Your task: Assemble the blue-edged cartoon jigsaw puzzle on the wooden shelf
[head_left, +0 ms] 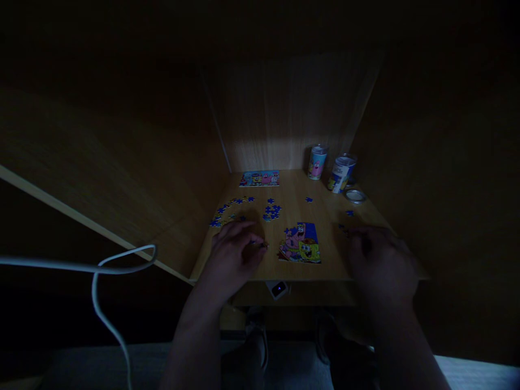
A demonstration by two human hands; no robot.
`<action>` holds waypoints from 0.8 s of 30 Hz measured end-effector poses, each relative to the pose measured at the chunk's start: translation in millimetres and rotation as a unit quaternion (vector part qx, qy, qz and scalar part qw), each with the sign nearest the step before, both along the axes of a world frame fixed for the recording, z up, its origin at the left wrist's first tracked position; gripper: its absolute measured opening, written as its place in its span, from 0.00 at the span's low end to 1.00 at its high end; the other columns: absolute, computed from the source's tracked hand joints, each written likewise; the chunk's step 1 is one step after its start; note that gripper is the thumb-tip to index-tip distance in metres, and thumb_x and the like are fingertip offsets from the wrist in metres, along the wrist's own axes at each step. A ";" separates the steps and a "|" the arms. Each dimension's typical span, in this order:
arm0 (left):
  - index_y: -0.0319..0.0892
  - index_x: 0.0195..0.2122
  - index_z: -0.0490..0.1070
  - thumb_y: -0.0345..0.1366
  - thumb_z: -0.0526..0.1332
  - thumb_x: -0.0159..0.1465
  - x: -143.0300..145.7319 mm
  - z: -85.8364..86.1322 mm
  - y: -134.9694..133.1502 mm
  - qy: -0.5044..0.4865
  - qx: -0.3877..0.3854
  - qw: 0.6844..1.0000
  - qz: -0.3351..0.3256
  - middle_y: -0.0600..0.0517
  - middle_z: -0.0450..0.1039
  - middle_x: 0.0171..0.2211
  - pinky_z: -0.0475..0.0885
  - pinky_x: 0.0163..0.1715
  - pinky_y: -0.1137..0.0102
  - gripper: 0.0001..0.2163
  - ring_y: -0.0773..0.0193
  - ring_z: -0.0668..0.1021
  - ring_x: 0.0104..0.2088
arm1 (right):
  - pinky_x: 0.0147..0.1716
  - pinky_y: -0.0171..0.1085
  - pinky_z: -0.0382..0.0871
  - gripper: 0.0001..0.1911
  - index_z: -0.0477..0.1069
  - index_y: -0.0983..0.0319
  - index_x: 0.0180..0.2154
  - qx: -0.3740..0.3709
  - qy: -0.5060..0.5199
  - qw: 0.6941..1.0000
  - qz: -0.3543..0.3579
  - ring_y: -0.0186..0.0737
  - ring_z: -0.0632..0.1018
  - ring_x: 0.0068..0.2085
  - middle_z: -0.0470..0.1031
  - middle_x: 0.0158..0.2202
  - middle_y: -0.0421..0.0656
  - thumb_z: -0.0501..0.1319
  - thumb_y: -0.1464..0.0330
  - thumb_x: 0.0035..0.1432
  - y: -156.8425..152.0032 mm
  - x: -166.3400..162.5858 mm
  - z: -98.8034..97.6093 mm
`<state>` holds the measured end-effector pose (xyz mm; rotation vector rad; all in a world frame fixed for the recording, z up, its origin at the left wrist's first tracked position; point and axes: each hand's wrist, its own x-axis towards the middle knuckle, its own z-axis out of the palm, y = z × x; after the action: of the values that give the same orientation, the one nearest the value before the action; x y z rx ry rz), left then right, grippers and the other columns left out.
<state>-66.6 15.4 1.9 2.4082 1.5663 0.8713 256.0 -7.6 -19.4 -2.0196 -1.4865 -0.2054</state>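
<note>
White cable: keep clear. Left hand: grip pinches puzzle piece; match edges to partial puzzle. Right hand: grip, I cannot tell.

"Where's the part-built jigsaw?"
"On the counter, at the frame's lower centre, between left hand and right hand."
"And the canisters?"
"Right of centre; the picture card lies left of them, loose puzzle pieces before it."

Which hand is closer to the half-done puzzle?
The left hand. It's just left of the puzzle; the right hand is to its right, across a wider gap.
</note>
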 end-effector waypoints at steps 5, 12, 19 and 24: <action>0.52 0.43 0.83 0.34 0.75 0.68 5.6 1.1 2.6 0.001 0.003 1.000 -0.018 0.50 0.79 0.64 0.71 0.67 0.42 0.06 0.46 0.78 0.65 | 0.45 0.48 0.69 0.17 0.82 0.59 0.44 -0.007 -0.001 1.000 0.000 0.54 0.81 0.48 0.85 0.49 0.50 0.56 0.61 0.72 0.6 0.8 -0.4; 0.50 0.43 0.82 0.32 0.76 0.68 24.8 1.4 4.7 0.009 0.017 0.999 -0.028 0.49 0.80 0.63 0.71 0.64 0.43 0.07 0.45 0.79 0.63 | 0.45 0.47 0.69 0.16 0.82 0.59 0.45 -0.006 0.003 1.000 0.004 0.54 0.81 0.48 0.85 0.49 0.50 0.56 0.62 0.71 1.6 2.9 -2.4; 0.50 0.44 0.83 0.32 0.76 0.68 24.4 -1.6 6.2 0.003 0.026 0.999 -0.043 0.50 0.80 0.63 0.72 0.63 0.42 0.07 0.46 0.79 0.62 | 0.46 0.48 0.71 0.17 0.82 0.59 0.44 0.001 0.010 1.000 0.004 0.54 0.81 0.48 0.85 0.50 0.50 0.56 0.61 0.71 1.7 2.2 -3.2; 0.53 0.46 0.84 0.33 0.75 0.69 22.4 -2.6 6.0 0.012 0.026 0.999 -0.045 0.51 0.79 0.64 0.71 0.64 0.40 0.07 0.45 0.78 0.63 | 0.44 0.48 0.70 0.16 0.83 0.59 0.44 0.001 0.003 1.000 -0.003 0.55 0.81 0.47 0.85 0.49 0.50 0.57 0.62 0.70 0.9 0.4 -2.0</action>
<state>-44.2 21.3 -0.7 2.5113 1.4472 0.8799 256.4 -6.6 -21.4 -2.0214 -1.4767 -0.2034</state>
